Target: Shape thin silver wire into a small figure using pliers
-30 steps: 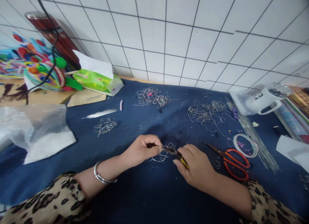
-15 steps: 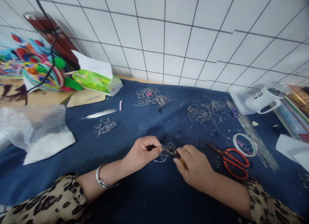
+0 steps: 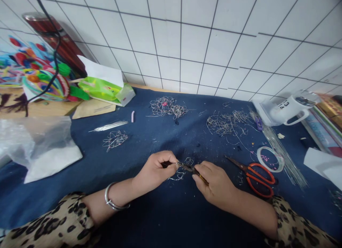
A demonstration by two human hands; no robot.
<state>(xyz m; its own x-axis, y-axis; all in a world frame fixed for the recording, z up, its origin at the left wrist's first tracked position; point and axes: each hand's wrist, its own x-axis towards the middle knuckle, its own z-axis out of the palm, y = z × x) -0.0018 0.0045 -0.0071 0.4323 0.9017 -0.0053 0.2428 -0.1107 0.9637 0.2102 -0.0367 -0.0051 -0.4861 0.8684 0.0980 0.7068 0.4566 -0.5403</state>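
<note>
My right hand (image 3: 213, 182) is closed round the handles of small pliers (image 3: 189, 167), whose dark jaws point left. The jaws reach the fingertips of my left hand (image 3: 157, 169). Thumb and forefinger of that left hand are pinched together at the tips of the jaws; what they pinch looks like thin wire, too small to make out fully. Beneath the pliers, a small tangle of bent wire (image 3: 181, 174) lies on the dark blue cloth (image 3: 160, 212).
Red-handled scissors (image 3: 260, 178) and a white ring with pink beads (image 3: 270, 159) lie at right, beside straight wires (image 3: 285, 161). Wire tangles (image 3: 223, 124) sit farther back. A white mug (image 3: 291, 109) stands back right, a plastic bag (image 3: 50, 144) lies left.
</note>
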